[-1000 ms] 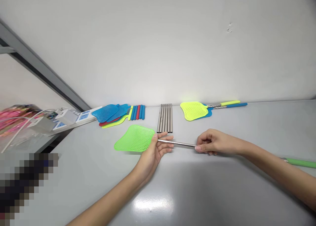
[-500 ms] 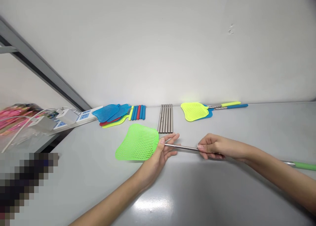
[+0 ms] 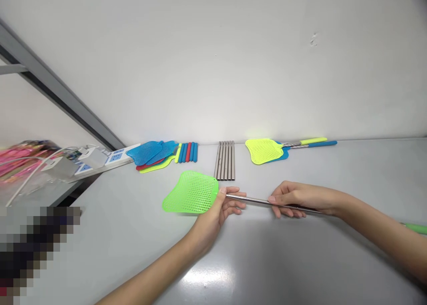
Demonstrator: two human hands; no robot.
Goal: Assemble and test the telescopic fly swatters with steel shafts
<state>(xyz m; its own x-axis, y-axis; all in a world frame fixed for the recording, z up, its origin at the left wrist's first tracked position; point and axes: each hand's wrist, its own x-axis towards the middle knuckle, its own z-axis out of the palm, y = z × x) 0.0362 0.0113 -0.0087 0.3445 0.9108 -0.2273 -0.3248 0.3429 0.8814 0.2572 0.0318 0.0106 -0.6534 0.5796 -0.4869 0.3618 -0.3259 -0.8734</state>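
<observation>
A green fly swatter (image 3: pixel 193 193) lies across both hands above the table, its mesh head to the left and its metal rod slanting down to the right. My left hand (image 3: pixel 222 205) pinches it where the head meets the rod, thumb on top and other fingers stretched out beneath. Farther along, my right hand (image 3: pixel 290 200) grips the rod between thumb and fingers. The rod runs on behind my right forearm, and part of a green handle shows at the right edge.
Along the wall lie blue, red and yellow swatter heads (image 3: pixel 147 153), several coloured handles (image 3: pixel 187 152), a row of metal rods (image 3: pixel 226 160), and yellow and blue fly swatters (image 3: pixel 265 151). A power strip (image 3: pixel 115 157) with plugged-in chargers is at the left.
The swatter and my left hand have shifted slightly right. More of the rod shows past my right hand, and the green handle has moved farther toward the right edge.
</observation>
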